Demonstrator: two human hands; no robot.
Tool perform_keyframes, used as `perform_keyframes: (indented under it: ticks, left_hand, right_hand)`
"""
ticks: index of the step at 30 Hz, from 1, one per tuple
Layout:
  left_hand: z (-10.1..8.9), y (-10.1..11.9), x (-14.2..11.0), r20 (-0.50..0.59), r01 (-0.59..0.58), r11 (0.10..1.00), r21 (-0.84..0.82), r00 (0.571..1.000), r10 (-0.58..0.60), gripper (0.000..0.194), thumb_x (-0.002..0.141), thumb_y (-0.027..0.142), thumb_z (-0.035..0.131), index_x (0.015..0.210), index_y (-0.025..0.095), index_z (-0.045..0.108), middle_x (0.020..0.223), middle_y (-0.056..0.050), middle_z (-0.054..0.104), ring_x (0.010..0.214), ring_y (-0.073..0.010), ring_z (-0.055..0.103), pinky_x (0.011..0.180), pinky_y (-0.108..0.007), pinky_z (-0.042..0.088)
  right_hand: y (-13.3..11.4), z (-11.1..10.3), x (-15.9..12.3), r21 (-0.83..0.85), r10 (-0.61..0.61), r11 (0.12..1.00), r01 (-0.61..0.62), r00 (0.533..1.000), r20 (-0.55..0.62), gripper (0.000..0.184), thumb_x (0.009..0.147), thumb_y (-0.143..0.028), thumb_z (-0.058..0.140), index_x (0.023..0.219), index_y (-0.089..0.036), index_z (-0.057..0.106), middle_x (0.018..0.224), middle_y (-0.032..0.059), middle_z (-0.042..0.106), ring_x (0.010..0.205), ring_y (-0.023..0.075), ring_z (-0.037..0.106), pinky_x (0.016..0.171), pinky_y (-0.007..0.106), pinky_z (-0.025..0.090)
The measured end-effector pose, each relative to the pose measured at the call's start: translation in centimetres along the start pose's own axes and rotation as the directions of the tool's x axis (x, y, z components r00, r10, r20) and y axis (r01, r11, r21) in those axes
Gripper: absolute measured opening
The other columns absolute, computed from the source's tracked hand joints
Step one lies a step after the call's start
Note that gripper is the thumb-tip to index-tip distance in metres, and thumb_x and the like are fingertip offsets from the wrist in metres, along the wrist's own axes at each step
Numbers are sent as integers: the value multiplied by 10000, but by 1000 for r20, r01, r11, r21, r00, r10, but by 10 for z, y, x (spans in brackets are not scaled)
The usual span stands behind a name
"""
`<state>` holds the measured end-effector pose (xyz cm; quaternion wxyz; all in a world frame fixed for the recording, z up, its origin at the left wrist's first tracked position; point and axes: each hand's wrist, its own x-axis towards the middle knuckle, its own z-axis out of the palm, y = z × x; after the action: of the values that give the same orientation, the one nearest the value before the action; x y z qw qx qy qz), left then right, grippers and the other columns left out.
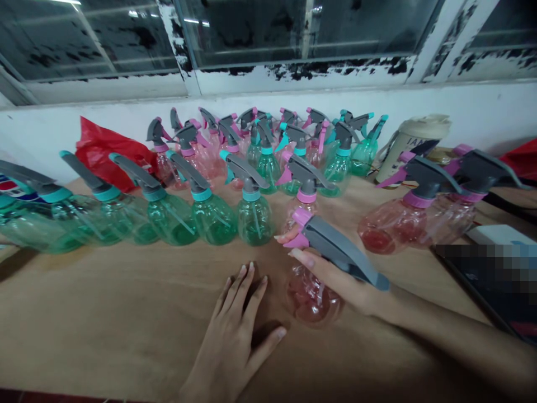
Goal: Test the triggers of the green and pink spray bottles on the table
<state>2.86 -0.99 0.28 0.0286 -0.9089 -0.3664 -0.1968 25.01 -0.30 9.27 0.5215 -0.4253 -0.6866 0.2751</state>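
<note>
My right hand [335,277] is closed round the neck of a pink spray bottle [314,305] with a grey and pink trigger head. That bottle stands upright or nearly so on the wooden table, just right of centre. To its left, my left hand [235,330] lies flat on the tabletop with the fingers spread, touching no bottle. Beyond the hands runs a row of green spray bottles [213,221] with teal collars. Another pink-collared spray bottle [306,196] stands directly behind the held one, partly hidden by it.
More pink and green spray bottles [268,162] crowd the back by the wall. Two pink bottles [384,226] stand at the right, near a dark flat device [474,280]. A red plastic bag [104,151] and a cream-coloured cup-like container [413,140] are at the back.
</note>
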Motion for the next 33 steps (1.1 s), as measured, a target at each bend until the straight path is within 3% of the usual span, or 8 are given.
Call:
perform_keyframes:
  ticks: [8,17,25,29,33]
  left_hand:
    - [0,0,0,7,-5,1000,0,1000,5,615,908,432,519,1408,123,340,1494,-172,307,1363,-331,290,1043,-536,346]
    - [-2,0,1,36,3,1000,21,999,-4,625,908,450,522,1410,133,329,1493,-165,313,1360,-328,298,1045,-527,347]
    - [-1,1,0,21,-6,1000,26,1000,5,626,908,448,517,1406,114,340,1482,-178,328,1354,-337,307,1036,-531,359]
    - [-1,0,0,31,1,1000,18,1000,-1,620,908,429,524,1415,136,319,1499,-169,297,1362,-335,291,1037,-538,355]
    - [-1,0,0,20,1,1000,-2,1000,-1,618,906,422,526,1414,136,322,1498,-166,301,1362,-332,292,1049,-541,336]
  right_hand:
    - [-1,0,-1,4,44,999,-44,999,8,74,824,-257,619,888,-230,643,812,-9,689,663,141,640,655,296,520]
    - [-2,0,0,-13,2,1000,-2,1000,0,56,822,-241,621,873,-223,638,800,-8,684,662,138,639,642,290,513]
    - [-4,0,1,-81,85,994,-79,994,62,89,848,-309,580,791,-240,574,632,-38,605,541,118,583,549,264,489]
    - [-4,0,2,-100,96,991,-93,995,21,165,824,-307,611,708,-229,522,578,-62,566,514,100,566,529,233,472]
    - [-3,-2,3,-96,48,994,-42,997,63,100,848,-300,583,771,-237,588,691,-25,638,611,127,613,626,272,516]
